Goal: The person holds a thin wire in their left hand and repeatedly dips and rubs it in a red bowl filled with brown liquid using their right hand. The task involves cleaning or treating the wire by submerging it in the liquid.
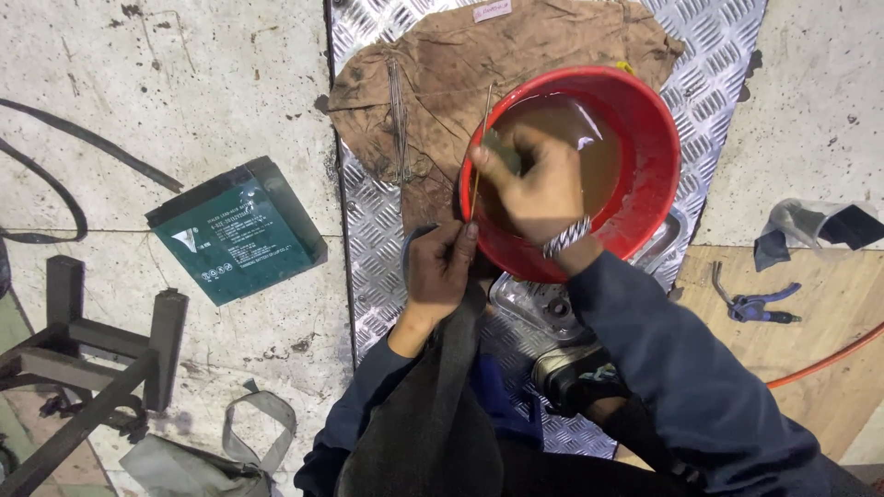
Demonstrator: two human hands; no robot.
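Just right of the frame's centre, the right hand reaches over the rim of a red bucket holding murky brown water; its thumb and fingers are pinched together on the upper part of a thin metal rod that runs along the bucket's left rim. Below it, the left hand closes its fingertips on the rod's lower end, just outside the bucket at centre frame. So the rod is clamped at both ends, stretched between the two hands and touching or nearly touching the rim; which cannot be told.

Judging from this, the work goes best if both pinches stay firm and the rod is kept low over the water, so drips fall back into the bucket rather than onto the person's dark sleeve and lap.

The bucket stands on a silver tread-pattern metal plate, partly on a stained brown cloth spread at the top of the frame. More thin wires lie on the cloth. To the left is spotted concrete floor with a green rectangular battery and black cable. At the right, on wooden board, lie blue-handled pliers and an orange hose.
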